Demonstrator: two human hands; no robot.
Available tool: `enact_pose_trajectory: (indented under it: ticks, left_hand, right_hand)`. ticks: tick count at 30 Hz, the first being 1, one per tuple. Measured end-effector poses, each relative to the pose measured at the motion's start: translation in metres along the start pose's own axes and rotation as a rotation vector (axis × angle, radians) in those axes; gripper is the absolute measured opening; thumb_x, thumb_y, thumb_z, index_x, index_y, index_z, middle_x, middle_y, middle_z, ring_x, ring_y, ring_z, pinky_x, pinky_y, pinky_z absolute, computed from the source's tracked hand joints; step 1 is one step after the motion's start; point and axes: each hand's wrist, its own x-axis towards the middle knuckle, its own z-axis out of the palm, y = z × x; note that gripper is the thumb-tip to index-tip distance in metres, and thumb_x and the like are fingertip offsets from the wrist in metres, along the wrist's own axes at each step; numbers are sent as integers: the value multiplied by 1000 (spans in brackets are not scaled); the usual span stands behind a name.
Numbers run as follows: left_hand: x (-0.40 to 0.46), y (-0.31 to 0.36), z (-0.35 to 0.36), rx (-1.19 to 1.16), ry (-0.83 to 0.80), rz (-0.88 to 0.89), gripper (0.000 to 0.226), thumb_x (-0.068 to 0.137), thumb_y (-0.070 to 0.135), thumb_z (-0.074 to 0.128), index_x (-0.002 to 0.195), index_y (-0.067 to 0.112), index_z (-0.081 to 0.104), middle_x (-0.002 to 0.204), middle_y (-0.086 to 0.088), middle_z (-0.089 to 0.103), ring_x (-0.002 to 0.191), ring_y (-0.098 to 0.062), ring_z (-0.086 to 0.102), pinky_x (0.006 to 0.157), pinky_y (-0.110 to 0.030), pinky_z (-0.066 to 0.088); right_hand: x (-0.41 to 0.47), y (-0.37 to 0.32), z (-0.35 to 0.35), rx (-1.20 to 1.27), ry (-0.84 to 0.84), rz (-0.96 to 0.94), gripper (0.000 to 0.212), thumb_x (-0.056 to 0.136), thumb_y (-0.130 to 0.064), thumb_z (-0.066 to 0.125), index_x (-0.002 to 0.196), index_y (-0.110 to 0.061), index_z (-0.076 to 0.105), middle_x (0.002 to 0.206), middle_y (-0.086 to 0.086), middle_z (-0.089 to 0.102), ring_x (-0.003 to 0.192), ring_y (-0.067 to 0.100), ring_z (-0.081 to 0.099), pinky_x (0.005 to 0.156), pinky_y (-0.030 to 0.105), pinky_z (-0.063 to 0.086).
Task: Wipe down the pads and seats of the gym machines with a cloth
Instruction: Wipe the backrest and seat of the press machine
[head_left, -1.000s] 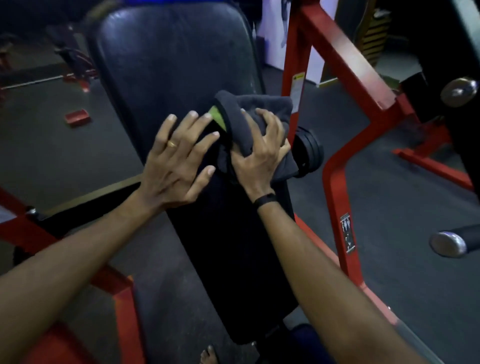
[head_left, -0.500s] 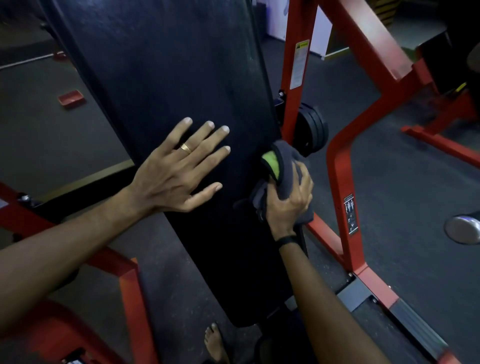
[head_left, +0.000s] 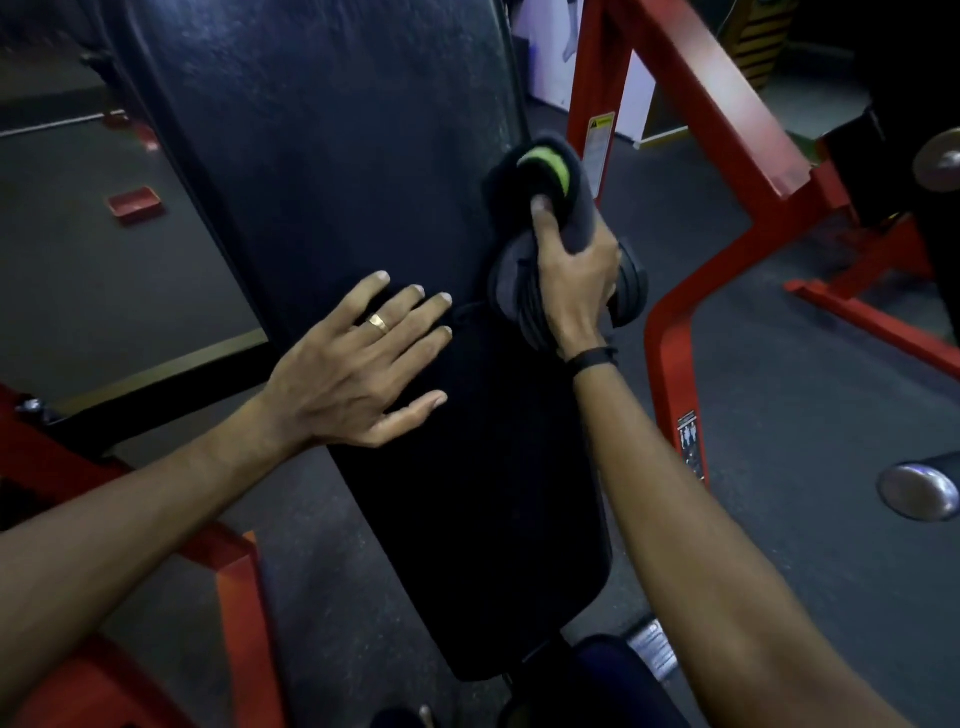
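A long black back pad (head_left: 337, 156) of a red-framed gym machine slopes up the middle of the view. My left hand (head_left: 358, 369) lies flat on its lower middle, fingers spread, a ring on one finger. My right hand (head_left: 576, 275) grips a bunched dark grey cloth (head_left: 582, 208) with a green patch against the pad's right edge; my thumb presses into the folds.
The red steel frame (head_left: 670, 332) rises just right of the pad, with black weight plates (head_left: 631, 291) behind my right hand. Another red frame member (head_left: 234, 587) sits low left. A chrome bar end (head_left: 917, 491) juts in at right. A small red block (head_left: 134, 204) lies on the dark floor.
My right hand has carried the cloth from the pad's middle down to its right edge, then a little up along that edge. My left hand has stayed flat on the pad.
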Motion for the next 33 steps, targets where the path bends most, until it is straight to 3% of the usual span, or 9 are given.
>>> enact_pose_trajectory:
  ticks: [3, 5, 11, 17, 21, 23, 25, 30, 33]
  left_hand:
    - [0, 0, 1, -16, 17, -15, 55, 97, 48, 54, 123, 0, 66, 135, -20, 62, 122, -36, 62, 110, -55, 39]
    - [0, 1, 2, -19, 29, -13, 53, 97, 46, 55, 120, 0, 67, 133, -19, 63, 120, -36, 62, 109, -55, 40]
    - [0, -1, 4, -13, 37, 44, 43, 98, 40, 56, 105, 1, 71, 130, -20, 65, 117, -38, 64, 104, -55, 43]
    - [-2, -2, 6, -30, 61, 77, 40, 96, 38, 59, 100, 0, 71, 128, -20, 66, 116, -40, 64, 100, -55, 43]
    - [-1, -1, 4, -38, 58, 73, 39, 96, 38, 59, 99, 1, 71, 128, -19, 66, 116, -39, 64, 100, -55, 45]
    - [-1, -1, 3, -29, 62, 66, 39, 96, 38, 59, 99, 1, 71, 128, -20, 66, 116, -39, 64, 101, -55, 46]
    - [-2, 0, 3, -31, 52, 60, 40, 97, 39, 58, 99, 1, 71, 129, -20, 66, 116, -39, 64, 101, -55, 46]
    - [-3, 0, 2, -36, 35, 59, 43, 100, 41, 52, 100, 2, 71, 131, -20, 65, 119, -39, 62, 103, -55, 43]
    - [-4, -2, 3, -23, 23, 66, 46, 103, 41, 45, 102, 2, 70, 132, -20, 64, 121, -39, 61, 105, -54, 40]
  right_hand:
    - [-10, 20, -5, 35, 23, 6, 49, 82, -60, 68, 82, -11, 70, 73, -7, 70, 70, 2, 63, 64, 28, 49]
    - [-31, 46, -16, 17, 60, 63, 55, 81, -62, 67, 78, -7, 67, 70, -3, 68, 66, 2, 60, 62, 31, 50]
    - [-90, 117, -55, -4, 103, 177, 53, 86, -55, 68, 96, -3, 72, 86, 3, 74, 83, 13, 70, 74, 41, 57]
    - [-148, 175, -97, -26, 116, 373, 69, 84, -61, 65, 114, 2, 70, 108, 12, 74, 104, 24, 70, 90, 48, 56]
    - [-156, 178, -104, -44, 122, 434, 61, 80, -72, 60, 89, -12, 63, 84, 1, 67, 78, 15, 63, 67, 40, 52]
    - [-142, 164, -99, -78, 129, 441, 57, 80, -69, 59, 81, -13, 65, 75, 0, 68, 70, 14, 62, 64, 43, 53]
    - [-115, 129, -83, -60, 95, 376, 58, 82, -66, 61, 84, -9, 70, 80, 5, 72, 75, 18, 67, 67, 45, 54]
    - [-11, -3, -2, -101, 38, -37, 54, 85, -63, 63, 112, -17, 72, 103, 0, 74, 99, 15, 67, 78, 29, 48]
    - [1, -25, 18, -182, 73, -146, 60, 85, -64, 59, 121, -16, 68, 106, 4, 70, 103, 23, 64, 77, 31, 43]
